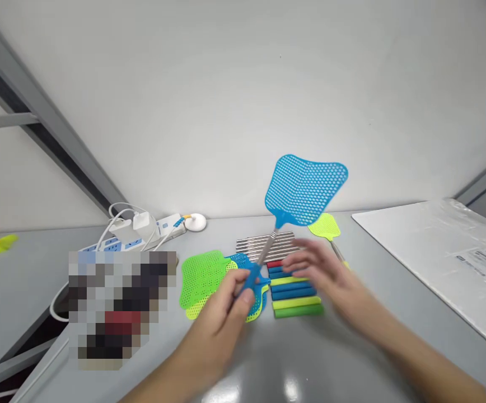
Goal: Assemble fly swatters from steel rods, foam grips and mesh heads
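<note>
My left hand [230, 305] is wrapped round the blue handle of a fly swatter [305, 187], whose blue mesh head tilts up and to the right on a silver metal rod. My right hand [318, 266] hovers to the right of it, slightly blurred, fingers apart and holding nothing. Below lie several loose handles [297, 311] in green, yellow, blue and red. Behind these is a row of metal rods [247, 246]. Left of the handles, loose mesh heads [204, 277] in green, yellow and blue overlap in a pile, partly hidden by my left hand.
A yellow fly swatter [326, 226] lies behind my right hand. At the right rests a large white plastic-wrapped board [436, 240]. Power strips [131, 244] with cables and a round white device [195, 222] stand at the back left. A blurred-out patch [121, 313] covers something at the left.
</note>
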Tool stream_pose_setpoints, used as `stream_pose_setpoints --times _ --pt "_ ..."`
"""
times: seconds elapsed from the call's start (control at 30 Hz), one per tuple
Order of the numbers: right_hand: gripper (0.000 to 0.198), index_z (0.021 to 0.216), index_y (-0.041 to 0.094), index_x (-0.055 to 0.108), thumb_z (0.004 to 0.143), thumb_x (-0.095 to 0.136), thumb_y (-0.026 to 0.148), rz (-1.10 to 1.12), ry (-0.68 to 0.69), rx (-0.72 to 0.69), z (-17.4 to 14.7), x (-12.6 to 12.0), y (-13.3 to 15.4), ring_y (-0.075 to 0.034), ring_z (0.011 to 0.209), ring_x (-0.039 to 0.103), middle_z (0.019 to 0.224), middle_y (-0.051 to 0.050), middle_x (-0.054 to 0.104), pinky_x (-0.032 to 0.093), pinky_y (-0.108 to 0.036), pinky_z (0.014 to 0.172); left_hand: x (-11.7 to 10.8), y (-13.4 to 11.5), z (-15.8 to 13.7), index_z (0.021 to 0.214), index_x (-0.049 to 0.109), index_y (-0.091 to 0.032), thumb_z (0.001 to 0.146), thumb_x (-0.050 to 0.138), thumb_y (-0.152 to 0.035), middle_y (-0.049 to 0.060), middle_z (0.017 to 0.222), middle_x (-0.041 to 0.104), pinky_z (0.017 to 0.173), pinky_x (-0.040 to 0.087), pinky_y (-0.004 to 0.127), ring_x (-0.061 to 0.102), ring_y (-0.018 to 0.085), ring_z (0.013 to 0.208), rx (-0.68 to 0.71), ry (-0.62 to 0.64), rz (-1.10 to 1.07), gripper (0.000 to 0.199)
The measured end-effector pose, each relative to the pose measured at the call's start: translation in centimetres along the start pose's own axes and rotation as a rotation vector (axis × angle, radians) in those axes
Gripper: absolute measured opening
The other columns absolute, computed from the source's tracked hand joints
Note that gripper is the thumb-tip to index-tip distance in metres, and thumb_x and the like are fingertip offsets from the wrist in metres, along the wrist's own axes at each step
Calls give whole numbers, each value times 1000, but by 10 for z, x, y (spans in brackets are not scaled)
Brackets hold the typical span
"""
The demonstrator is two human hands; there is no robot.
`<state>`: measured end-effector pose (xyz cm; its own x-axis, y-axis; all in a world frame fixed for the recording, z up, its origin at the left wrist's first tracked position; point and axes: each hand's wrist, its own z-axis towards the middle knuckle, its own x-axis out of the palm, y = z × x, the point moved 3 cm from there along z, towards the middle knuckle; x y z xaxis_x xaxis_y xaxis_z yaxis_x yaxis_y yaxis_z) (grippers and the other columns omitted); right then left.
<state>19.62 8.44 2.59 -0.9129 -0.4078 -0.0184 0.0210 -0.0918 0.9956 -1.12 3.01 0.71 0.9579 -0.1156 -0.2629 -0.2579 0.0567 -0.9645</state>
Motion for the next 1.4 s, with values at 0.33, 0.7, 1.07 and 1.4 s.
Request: stream_pose_setpoints --times 0.33,0.7,1.07,1.4 --pt "35 98 20 57 97 41 52 -191 -192 30 -24 7 3 -15 61 54 64 2 56 44 -27 61 21 -4 -10 132 49 -27 99 41 -28 9 126 57 99 46 38 54 22 116 421 180 400 34" --pt "33 112 17 52 95 34 39 -1155 -528 486 -32 -122 -38 -25 80 65 86 -10 69 39 -30 63 9 -9 -6 117 54 -25 94 47 -21 6 111 60 86 50 34 56 20 102 592 73 588 24" --pt "29 102 19 58 91 44 41 -1265 -382 540 -14 -120 -35 -26 81 64 88 -12 69 36 -29 61 8 -8 -3 107 57 -25 97 44 -27 5 101 63 78 50 33 60 20 92 507 77 568 16" --pt "30 115 18 53 94 44 38 -1296 -331 521 -6 -119 -37 -24 82 65 92 -11 69 38 -28 62 8 -9 0 106 58 -23 97 43 -26 5 92 65 69 51 30 62 19 80 557 46 633 18"
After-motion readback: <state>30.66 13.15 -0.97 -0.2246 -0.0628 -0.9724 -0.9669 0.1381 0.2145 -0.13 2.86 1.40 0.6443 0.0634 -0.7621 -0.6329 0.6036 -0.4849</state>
